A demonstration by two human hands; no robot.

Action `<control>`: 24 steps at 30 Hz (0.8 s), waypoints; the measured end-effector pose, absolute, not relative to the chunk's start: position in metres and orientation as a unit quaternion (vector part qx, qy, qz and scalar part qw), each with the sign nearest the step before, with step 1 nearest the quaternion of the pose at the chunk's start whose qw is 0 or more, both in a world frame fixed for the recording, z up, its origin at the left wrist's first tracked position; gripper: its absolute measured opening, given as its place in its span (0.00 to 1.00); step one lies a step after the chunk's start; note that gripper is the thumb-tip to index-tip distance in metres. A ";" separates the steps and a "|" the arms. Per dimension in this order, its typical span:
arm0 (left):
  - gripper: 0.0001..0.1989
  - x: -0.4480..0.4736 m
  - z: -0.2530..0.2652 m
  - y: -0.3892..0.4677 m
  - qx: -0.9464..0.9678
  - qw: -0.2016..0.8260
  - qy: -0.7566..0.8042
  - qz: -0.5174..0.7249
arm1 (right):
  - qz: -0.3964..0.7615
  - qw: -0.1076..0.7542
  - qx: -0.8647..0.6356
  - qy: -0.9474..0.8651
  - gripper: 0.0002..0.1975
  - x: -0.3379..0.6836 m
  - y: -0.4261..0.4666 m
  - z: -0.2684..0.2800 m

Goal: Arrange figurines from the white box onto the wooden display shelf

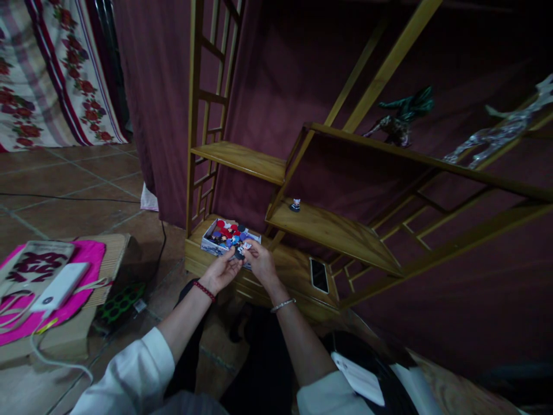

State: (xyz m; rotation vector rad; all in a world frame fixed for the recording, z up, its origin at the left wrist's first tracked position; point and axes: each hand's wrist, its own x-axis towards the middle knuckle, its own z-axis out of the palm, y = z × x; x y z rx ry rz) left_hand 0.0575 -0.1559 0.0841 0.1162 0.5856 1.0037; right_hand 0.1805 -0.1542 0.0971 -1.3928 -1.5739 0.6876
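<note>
Both of my hands meet in front of an open box (210,246) packed with small red, blue and black figurines. Between them is a small white-and-dark figurine (244,246). My left hand (224,270) holds its dark base from the left, with a red bead bracelet on the wrist. From the right, my right hand (261,263) pinches its upper part between thumb and fingers; a silver bangle circles that wrist. A similar small figurine (295,205) stands upright on the middle shelf (337,230) of the wooden rack.
A phone-like tablet (319,274) lies on the rack's lower board. Higher up, a green-and-brown statue (401,115) and a clear animal sculpture (496,135) stand on a shelf. At left, a low table (114,253) carries a pink cloth and a white power bank (60,286) with a cable.
</note>
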 end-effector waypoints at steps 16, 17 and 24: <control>0.06 0.060 0.081 -0.159 0.053 0.839 0.267 0.471 | 0.216 0.398 -0.564 -0.691 0.12 0.188 -0.154 0.095; 0.06 0.061 0.081 -0.160 0.050 0.840 0.266 0.471 | 0.211 0.398 -0.567 -0.690 0.12 0.188 -0.153 0.094; 0.05 0.064 0.079 -0.160 0.038 0.831 0.255 0.493 | 0.171 0.377 -0.579 -0.702 0.11 0.187 -0.155 0.097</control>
